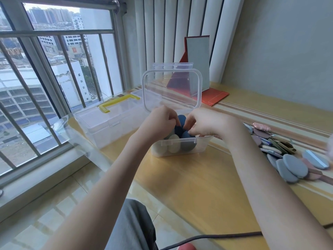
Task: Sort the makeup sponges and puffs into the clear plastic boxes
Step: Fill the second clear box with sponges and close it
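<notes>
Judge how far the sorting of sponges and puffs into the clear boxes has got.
Done: pale and dark sponges already sit in the open small box. In hand: both hands, left and right, press a dark blue sponge in. Left: a pile of flat puffs on the table; the yellow-handled box remains closed.

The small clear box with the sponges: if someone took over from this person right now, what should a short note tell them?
Left hand and right hand: both over the open small box, fingers curled on the dark blue sponges at its top.
In the box: blue, white and grey sponges.
Large box with yellow handle: closed, to the left; contents unclear.
Left to sort: the pile of flat puffs on the table, to the right.
</notes>
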Tool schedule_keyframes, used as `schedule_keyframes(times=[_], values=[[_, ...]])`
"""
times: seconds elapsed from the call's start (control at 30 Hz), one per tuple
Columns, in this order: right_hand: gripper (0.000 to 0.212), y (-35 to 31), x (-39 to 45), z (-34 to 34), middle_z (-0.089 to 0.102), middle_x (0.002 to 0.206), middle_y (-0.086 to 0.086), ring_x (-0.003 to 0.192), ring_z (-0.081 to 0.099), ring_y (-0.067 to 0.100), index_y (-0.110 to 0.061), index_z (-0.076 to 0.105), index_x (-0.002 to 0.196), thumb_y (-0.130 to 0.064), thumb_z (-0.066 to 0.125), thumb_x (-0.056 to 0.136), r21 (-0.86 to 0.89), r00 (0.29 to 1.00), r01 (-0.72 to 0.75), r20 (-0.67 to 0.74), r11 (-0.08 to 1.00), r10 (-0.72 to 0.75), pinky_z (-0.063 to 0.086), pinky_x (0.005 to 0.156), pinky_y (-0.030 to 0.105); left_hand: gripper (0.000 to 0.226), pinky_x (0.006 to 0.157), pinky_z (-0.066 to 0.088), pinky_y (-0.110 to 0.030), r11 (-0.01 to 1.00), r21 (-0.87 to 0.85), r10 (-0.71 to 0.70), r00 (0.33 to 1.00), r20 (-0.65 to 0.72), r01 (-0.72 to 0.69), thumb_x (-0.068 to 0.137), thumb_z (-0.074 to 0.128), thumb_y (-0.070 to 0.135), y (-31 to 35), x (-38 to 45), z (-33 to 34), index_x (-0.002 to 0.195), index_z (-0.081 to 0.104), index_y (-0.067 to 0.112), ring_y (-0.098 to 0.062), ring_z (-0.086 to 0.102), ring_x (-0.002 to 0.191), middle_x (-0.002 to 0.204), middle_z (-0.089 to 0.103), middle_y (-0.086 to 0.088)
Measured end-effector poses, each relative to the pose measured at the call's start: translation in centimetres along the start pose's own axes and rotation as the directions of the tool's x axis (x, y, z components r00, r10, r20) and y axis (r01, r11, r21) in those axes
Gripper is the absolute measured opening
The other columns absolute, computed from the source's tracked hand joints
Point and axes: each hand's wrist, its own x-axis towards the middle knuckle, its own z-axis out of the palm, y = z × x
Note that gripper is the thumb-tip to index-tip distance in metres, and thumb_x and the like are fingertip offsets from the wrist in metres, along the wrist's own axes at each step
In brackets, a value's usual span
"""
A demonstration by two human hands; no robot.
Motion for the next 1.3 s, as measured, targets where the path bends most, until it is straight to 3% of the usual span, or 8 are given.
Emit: schedule_keyframes(times=[0.27,0.53,0.63,0.77,0.93,1.03,1.17,1.3], values=[[0.049,1.1,-0.1,-1.2,0.066,0.12,0.002,0.108,0.062,0.015,-0.018,0.066,0.121,0.013,0.041,0.092,0.215,0.982,0.016,-0.188,0.976,0.026,0.052,0.095,0.037,0.036,0.066,0.044,-0.019,0.996,-0.07,0.041,0.974,-0.222,-0.058,0.077,0.036,-0.015,-0.5,-0.1,-0.3,0.086,0.065,0.006,-0.018,0.055,0.08,0.087,0.064,-0.005],[0.044,-0.5,0.2,0.7,0.061,0.128,0.005,0.108,0.059,0.024,-0.02,0.065,0.124,0.003,0.045,0.093,0.074,0.982,0.035,-0.189,0.997,-0.021,0.044,0.08,0.027,0.039,0.077,0.048,-0.036,0.998,-0.06,-0.028,0.937,-0.349,0.008,0.077,0.033,-0.015,-1.1,-0.6,-0.1,0.09,0.059,0.011,-0.021,0.055,0.095,0.099,0.061,-0.002],[0.031,0.1,0.2,-0.1,0.068,0.11,0.0,0.097,0.063,0.017,-0.023,0.071,0.108,-0.005,0.049,0.095,0.241,0.962,0.087,-0.274,0.967,-0.018,0.053,0.081,0.03,0.04,0.074,0.044,-0.029,0.98,-0.2,-0.107,0.887,-0.449,0.017,0.075,0.031,-0.016,-1.1,-1.0,-0.2,0.087,0.056,0.013,-0.019,0.055,0.091,0.094,0.059,0.0],[0.003,0.3,0.9,1.0,0.065,0.08,-0.003,0.073,0.062,0.013,-0.016,0.069,0.085,-0.015,0.068,0.087,0.248,0.959,0.111,-0.28,0.962,-0.038,0.05,0.061,0.022,0.041,0.076,0.046,-0.021,0.857,-0.513,-0.276,0.799,-0.534,-0.047,0.069,0.029,-0.018,-2.3,-1.8,0.0,0.083,0.055,0.011,-0.016,0.056,0.082,0.081,0.061,0.004],[0.005,0.4,1.6,1.7,0.062,0.077,-0.008,0.072,0.059,0.009,-0.017,0.069,0.082,-0.016,0.069,0.087,0.172,0.969,0.107,-0.239,0.979,-0.064,0.044,0.059,0.02,0.033,0.084,0.046,-0.023,0.758,-0.652,-0.417,0.759,-0.501,-0.015,0.086,0.035,-0.01,-3.0,-2.2,0.7,0.089,0.051,0.019,-0.012,0.057,0.089,0.089,0.058,0.008],[0.006,0.9,1.2,0.4,0.068,0.077,-0.001,0.069,0.064,0.013,-0.016,0.069,0.082,-0.013,0.069,0.087,0.329,0.937,0.163,-0.347,0.93,-0.041,0.054,0.06,0.024,0.022,0.088,0.046,-0.023,0.723,-0.691,-0.441,0.761,-0.476,-0.013,0.094,0.038,-0.003,-2.9,-2.0,0.8,0.1,0.047,0.017,-0.01,0.056,0.095,0.095,0.056,0.01],[0.018,2.3,1.5,0.0,0.062,0.101,-0.002,0.087,0.057,0.011,-0.016,0.059,0.107,-0.03,0.057,0.095,0.393,0.707,0.17,-0.687,0.903,0.166,0.039,0.066,0.015,0.021,0.097,0.045,-0.028,0.714,-0.7,-0.465,0.745,-0.478,-0.004,0.097,0.035,0.001,-3.1,-2.1,1.0,0.105,0.047,0.016,-0.012,0.055,0.103,0.101,0.056,0.007],[0.059,2.9,2.6,1.5,0.039,0.146,0.002,0.132,0.039,0.021,-0.019,0.031,0.144,-0.054,0.038,0.097,0.693,0.878,0.074,-0.386,0.717,0.282,0.032,0.093,0.03,0.023,0.1,0.044,-0.033,0.679,-0.732,-0.503,0.756,-0.418,0.047,0.102,0.036,0.02,-2.8,-2.0,1.2,0.123,0.044,0.015,-0.017,0.055,0.113,0.12,0.056,-0.004]])
